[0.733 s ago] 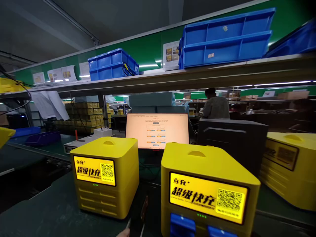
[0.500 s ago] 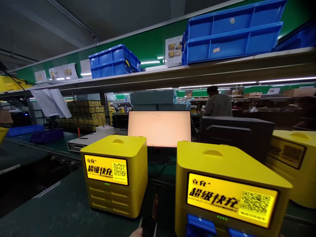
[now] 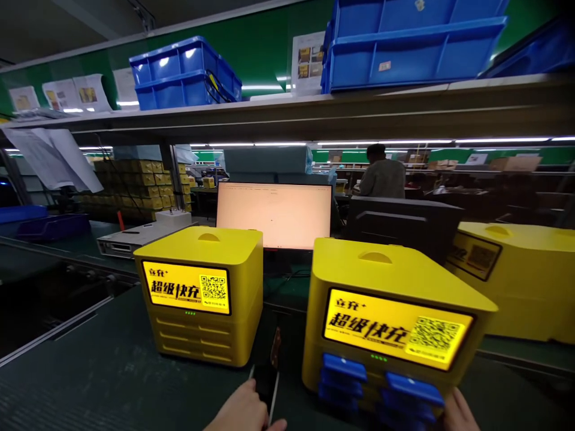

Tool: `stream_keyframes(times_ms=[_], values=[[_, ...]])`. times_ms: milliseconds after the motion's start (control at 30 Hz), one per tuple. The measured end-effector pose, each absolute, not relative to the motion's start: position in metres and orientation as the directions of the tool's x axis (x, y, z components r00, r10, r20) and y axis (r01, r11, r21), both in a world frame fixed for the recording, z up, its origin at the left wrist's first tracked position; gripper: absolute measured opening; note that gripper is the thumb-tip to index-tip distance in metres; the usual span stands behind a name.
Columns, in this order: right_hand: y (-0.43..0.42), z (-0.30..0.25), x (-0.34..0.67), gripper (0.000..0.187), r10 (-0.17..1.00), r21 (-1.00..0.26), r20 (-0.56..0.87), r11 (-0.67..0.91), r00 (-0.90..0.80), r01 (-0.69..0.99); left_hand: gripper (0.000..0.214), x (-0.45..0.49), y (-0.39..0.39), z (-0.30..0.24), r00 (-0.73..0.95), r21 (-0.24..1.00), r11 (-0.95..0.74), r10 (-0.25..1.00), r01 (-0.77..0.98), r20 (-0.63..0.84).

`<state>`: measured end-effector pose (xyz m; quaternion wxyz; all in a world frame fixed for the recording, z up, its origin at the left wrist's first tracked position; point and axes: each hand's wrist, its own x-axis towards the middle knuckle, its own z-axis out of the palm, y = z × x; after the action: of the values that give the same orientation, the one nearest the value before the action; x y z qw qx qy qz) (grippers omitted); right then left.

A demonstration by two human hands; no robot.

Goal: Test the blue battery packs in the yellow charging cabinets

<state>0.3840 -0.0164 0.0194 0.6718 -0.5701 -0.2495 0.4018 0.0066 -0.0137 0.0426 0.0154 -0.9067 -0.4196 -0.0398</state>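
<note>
Sitting on the dark green tabletop (image 3: pixel 90 383), the near yellow charging station (image 3: pixel 395 323) is a rounded box with a lit front screen carrying black characters and a QR code, green indicator dots beneath, and blue power banks (image 3: pixel 381 383) jutting from its lower slots. The right hand (image 3: pixel 458 412) touches its lower right corner; whether it grips cannot be told. The left hand (image 3: pixel 245 413), at the bottom edge, is closed around a thin dark flat tool (image 3: pixel 269 374) just left of the box. A second yellow station (image 3: pixel 202 293) stands further left, a bright monitor (image 3: pixel 275 214) behind both, blue bins (image 3: pixel 184 75) on the shelf above.
</note>
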Motion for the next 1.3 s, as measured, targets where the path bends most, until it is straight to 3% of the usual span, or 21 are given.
stream_keyframes(times_ms=[100, 233, 333, 400, 467, 533, 567, 633, 733, 800, 867, 1300], values=[[-0.016, 0.032, 0.353, 0.078, 0.804, -0.929, -0.171, 0.061, 0.57, -0.365, 0.063, 0.011, -0.021, 0.067, 0.629, 0.053, -0.63, 0.777, 0.775, 0.034], [-0.012, 0.033, 0.344, 0.071, 0.819, -0.992, -0.026, 0.052, 0.573, -0.119, 0.06, 0.013, -0.028, 0.083, 0.557, 0.185, -0.551, 0.83, 0.813, 0.022], [-0.015, 0.033, 0.373, 0.066, 0.821, -0.999, 0.049, 0.039, 0.568, 0.029, 0.047, 0.017, -0.026, 0.081, 0.332, 0.44, -0.375, 0.927, 0.816, 0.175], [-0.022, 0.033, 0.402, 0.058, 0.839, -0.962, 0.161, 0.015, 0.519, 0.273, 0.039, 0.027, -0.02, 0.076, 0.103, 0.709, -0.252, 0.964, 0.659, 0.247], [-0.029, 0.032, 0.425, 0.052, 0.848, -0.803, 0.298, -0.025, 0.438, 0.596, 0.045, 0.044, -0.012, 0.072, -0.099, 0.918, -0.169, 0.971, 0.358, 0.217], [-0.033, 0.03, 0.433, 0.053, 0.827, -0.603, 0.431, -0.035, 0.362, 0.797, 0.056, 0.061, -0.005, 0.067, -0.216, 0.987, -0.123, 0.966, 0.099, 0.142], [-0.034, 0.03, 0.428, 0.054, 0.803, -0.574, 0.483, -0.009, 0.348, 0.819, 0.06, 0.067, -0.003, 0.064, -0.244, 0.993, -0.113, 0.963, 0.02, 0.114], [-0.032, 0.029, 0.407, 0.054, 0.789, -0.667, 0.501, 0.089, 0.356, 0.74, 0.066, 0.073, 0.0, 0.059, -0.252, 0.994, -0.091, 0.965, -0.058, 0.073], [-0.029, 0.026, 0.363, 0.06, 0.866, -0.934, 0.249, 0.096, 0.433, 0.345, 0.066, 0.066, 0.002, 0.054, -0.181, 0.994, -0.056, 0.983, -0.092, 0.039], [-0.028, 0.025, 0.345, 0.067, 0.897, -0.991, 0.095, 0.043, 0.431, 0.128, 0.061, 0.058, 0.002, 0.054, -0.136, 0.996, -0.059, 0.99, -0.071, 0.049], [-0.03, 0.026, 0.339, 0.07, 0.916, -0.998, 0.062, 0.055, 0.396, 0.029, 0.057, 0.054, 0.001, 0.057, -0.135, 0.997, -0.068, 0.989, -0.035, 0.063], [-0.032, 0.034, 0.353, 0.065, 0.936, -0.993, 0.101, 0.116, 0.338, -0.023, 0.045, 0.065, -0.014, 0.073, -0.16, 0.97, -0.202, 0.962, 0.136, 0.223]])
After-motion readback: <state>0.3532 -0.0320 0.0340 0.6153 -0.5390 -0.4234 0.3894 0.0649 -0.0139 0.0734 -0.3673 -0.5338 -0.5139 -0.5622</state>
